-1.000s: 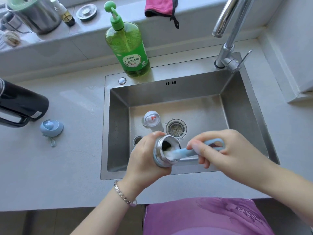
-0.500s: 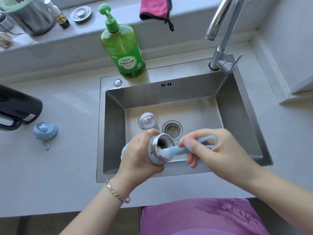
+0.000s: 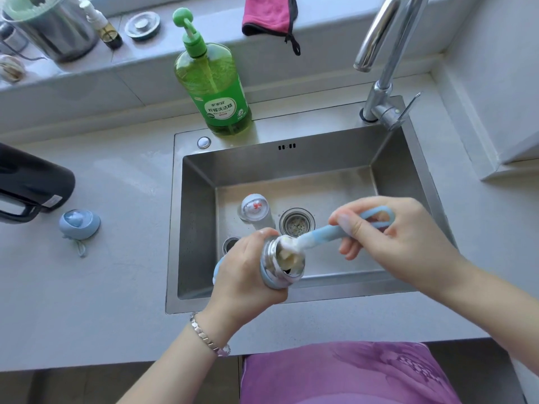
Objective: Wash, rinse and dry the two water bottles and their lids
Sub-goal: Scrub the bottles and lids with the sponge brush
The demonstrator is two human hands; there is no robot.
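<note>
Steel-mouthed blue bottle [image 3: 267,259] is clamped, tilted, in the left hand's [image 3: 245,269] curled fingers over the sink's [image 3: 291,167] front edge. The right hand [image 3: 402,243] pinches a blue brush [image 3: 319,237], its foamy head in the bottle's mouth. A second bottle [image 3: 255,211] stands in the basin; a blue lid [image 3: 78,224] lies on the counter [image 3: 116,287].

- Silver link bracelet [image 3: 207,335] on the left wrist, a small pale bead [image 3: 224,350] at its end.
- Purple garment [image 3: 350,374], glossy, with a darker floral print.
</note>
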